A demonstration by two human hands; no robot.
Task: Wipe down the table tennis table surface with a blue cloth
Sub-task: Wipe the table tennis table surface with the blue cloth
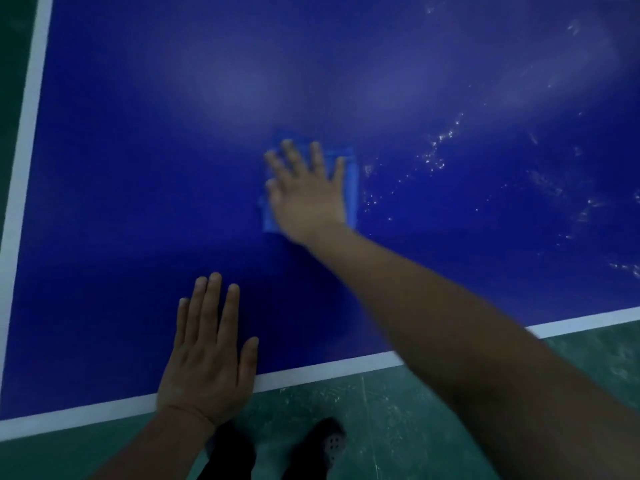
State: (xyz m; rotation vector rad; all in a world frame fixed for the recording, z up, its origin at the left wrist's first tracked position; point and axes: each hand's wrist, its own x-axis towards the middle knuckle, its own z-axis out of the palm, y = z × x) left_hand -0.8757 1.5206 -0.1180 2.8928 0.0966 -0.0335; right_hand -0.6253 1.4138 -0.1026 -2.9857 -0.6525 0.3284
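Under the right hand (pixel 308 195), fingers spread flat, the soft cloth (pixel 351 188) slides best pressed at its middle; left hand (pixel 207 358) rests flat on the table (pixel 138 202), holding nothing

right hand (pixel 306 195): flat, fingers spread, pressing cloth (pixel 351 188) on bench (pixel 138 168) | left hand (pixel 207 355): flat on bench near white edge line | droplets (pixel 436 147) right of cloth | floor (pixel 398 427): green

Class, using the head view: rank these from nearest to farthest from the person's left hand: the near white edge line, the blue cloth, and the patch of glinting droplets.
Measured from the left hand:
1. Near white edge line: under the palm's heel.
2. Blue cloth: farther up the table, under the right hand.
3. Glinting droplets: beyond the cloth, to the right.
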